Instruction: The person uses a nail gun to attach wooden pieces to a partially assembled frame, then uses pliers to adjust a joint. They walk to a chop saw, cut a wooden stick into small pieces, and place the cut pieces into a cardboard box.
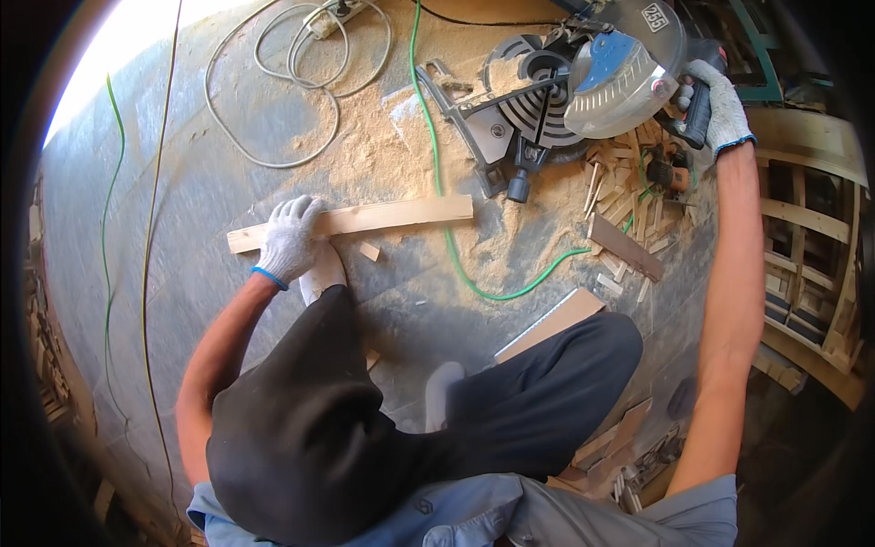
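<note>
My left hand [290, 239], in a pale knit glove with a blue cuff, is closed around a light wooden board [401, 214] near its left end. The board points right, its far end apart from the mitre saw [624, 87]. That saw stands on the floor at the upper right, its clear blade guard lowered over the round slotted table [518, 108]. My right hand [726, 108], gloved the same way, is wrapped around the saw's black handle [699, 117]. The blade is mostly hidden by the guard.
Sawdust [365, 137] and wood offcuts [629, 187] lie around the saw. A green cord [437, 155] crosses the floor, and a grey cable [333, 114] is coiled at upper left. A wooden rack [807, 246] stands at right. A plank [551, 324] lies beside my right knee.
</note>
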